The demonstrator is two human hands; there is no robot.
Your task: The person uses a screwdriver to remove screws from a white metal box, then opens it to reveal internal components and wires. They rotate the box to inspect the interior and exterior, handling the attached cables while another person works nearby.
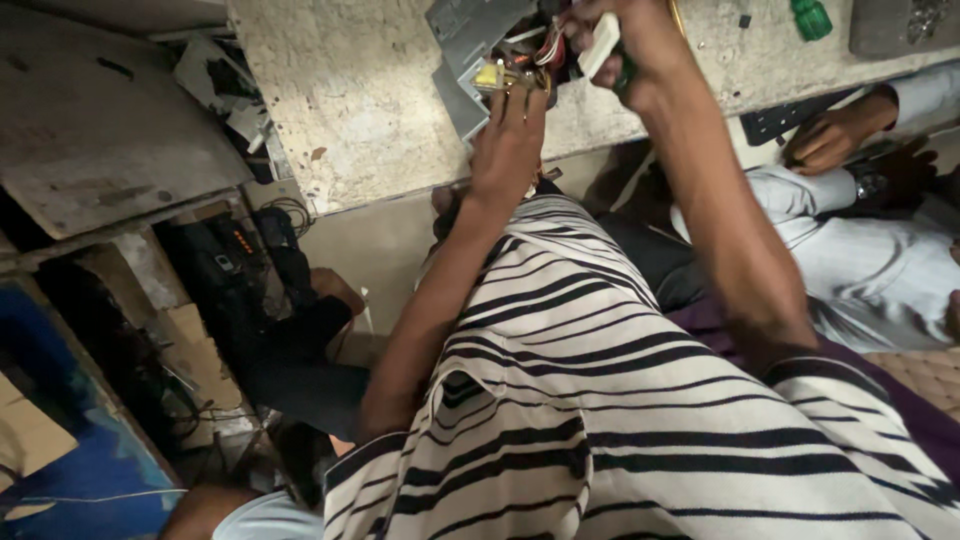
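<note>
At the top centre of the frame, the right hand (640,40) has its fingers clamped on a white plug (601,44); the left hand (508,140), fingers together, steadies the wired metal box (470,60) on the desk (350,110). A hard tug could probably tear the thin wires.

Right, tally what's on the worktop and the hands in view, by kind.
Open electronic unit with wires: 1
White connector block: 1
Green screwdriver handle: 1
Wearer's hands, left hand and right hand: 2
Other person's hand: 1
Total: 6
</note>
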